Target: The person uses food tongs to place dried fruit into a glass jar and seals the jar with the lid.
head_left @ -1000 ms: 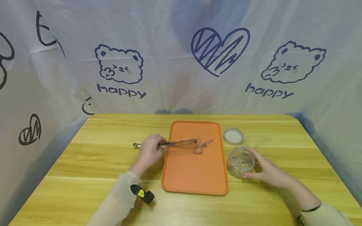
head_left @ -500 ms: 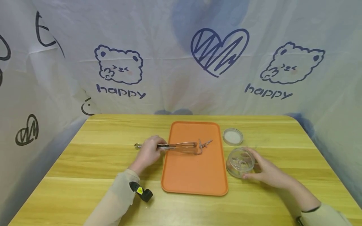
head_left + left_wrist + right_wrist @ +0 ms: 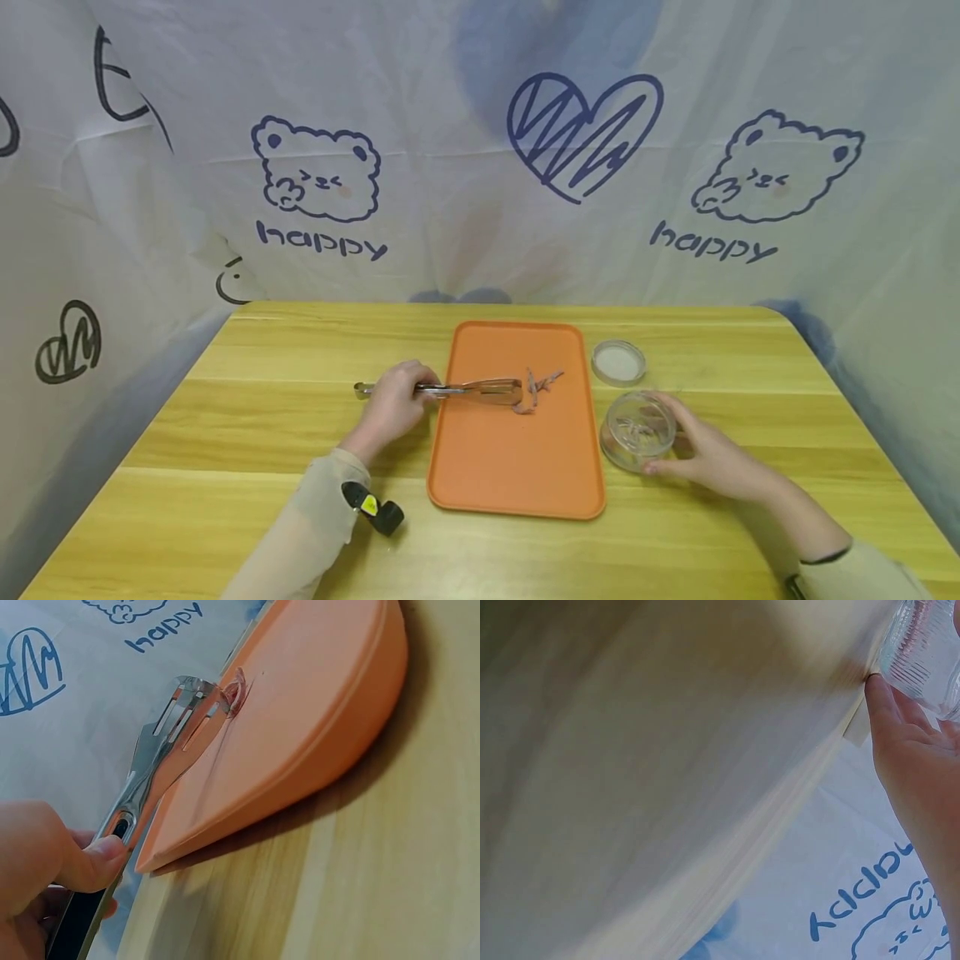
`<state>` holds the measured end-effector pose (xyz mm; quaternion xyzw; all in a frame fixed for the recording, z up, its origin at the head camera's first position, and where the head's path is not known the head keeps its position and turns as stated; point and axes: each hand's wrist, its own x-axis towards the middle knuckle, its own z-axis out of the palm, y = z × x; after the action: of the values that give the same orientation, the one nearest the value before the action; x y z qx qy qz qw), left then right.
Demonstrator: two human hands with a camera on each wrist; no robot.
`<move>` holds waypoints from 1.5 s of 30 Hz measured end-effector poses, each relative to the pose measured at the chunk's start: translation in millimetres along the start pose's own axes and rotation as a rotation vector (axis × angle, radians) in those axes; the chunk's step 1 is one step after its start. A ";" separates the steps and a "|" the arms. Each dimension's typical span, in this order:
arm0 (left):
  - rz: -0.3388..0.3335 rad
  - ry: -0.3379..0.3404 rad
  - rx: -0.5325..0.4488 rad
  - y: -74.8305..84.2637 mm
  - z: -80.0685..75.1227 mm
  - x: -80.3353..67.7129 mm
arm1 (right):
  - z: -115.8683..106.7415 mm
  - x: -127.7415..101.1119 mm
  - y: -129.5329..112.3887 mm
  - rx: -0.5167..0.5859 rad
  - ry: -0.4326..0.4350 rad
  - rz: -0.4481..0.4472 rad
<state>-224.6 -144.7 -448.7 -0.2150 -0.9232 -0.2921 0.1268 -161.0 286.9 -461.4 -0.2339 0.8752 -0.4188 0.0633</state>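
My left hand (image 3: pixel 399 404) grips a pair of metal tongs (image 3: pixel 480 390) with slotted ends, held low over the orange tray (image 3: pixel 517 467). In the left wrist view the thumb presses on the dark handle, and the tong ends (image 3: pixel 196 694) reach a strip of the reddish-brown shreds (image 3: pixel 237 693). The rest of these thin shreds (image 3: pixel 534 387) lie in a small heap on the tray. At the tray's right, my right hand (image 3: pixel 701 454) curls its fingers and thumb round a clear glass jar (image 3: pixel 637 433). Some similar pieces show inside the jar, which stands open at the top.
A round clear lid (image 3: pixel 618 362) lies on the wooden table (image 3: pixel 300 350) behind the jar, close to the tray's right edge. A printed cloth (image 3: pixel 450 200) hangs along the table's back edge and both sides.
The tong ends shifted slightly down toward the near strip and drew closer together. That strip has moved a little on the tray. The right hand and jar stayed in place.
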 end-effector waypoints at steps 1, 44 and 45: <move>-0.005 -0.003 0.002 0.0 -0.2 -0.2 | 0.0 0.0 -0.3 0.002 0.000 -0.003; -0.104 0.048 0.030 4.6 -5.0 -1.4 | 0.2 0.1 1.2 -0.010 0.001 0.010; -0.100 0.045 0.034 4.6 -4.3 -1.4 | 0.4 -0.1 0.4 -0.009 0.001 0.006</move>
<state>-220.7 -144.3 -443.6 -0.1600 -0.9346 -0.2870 0.1363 -161.0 286.8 -462.0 -0.2313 0.8777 -0.4149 0.0628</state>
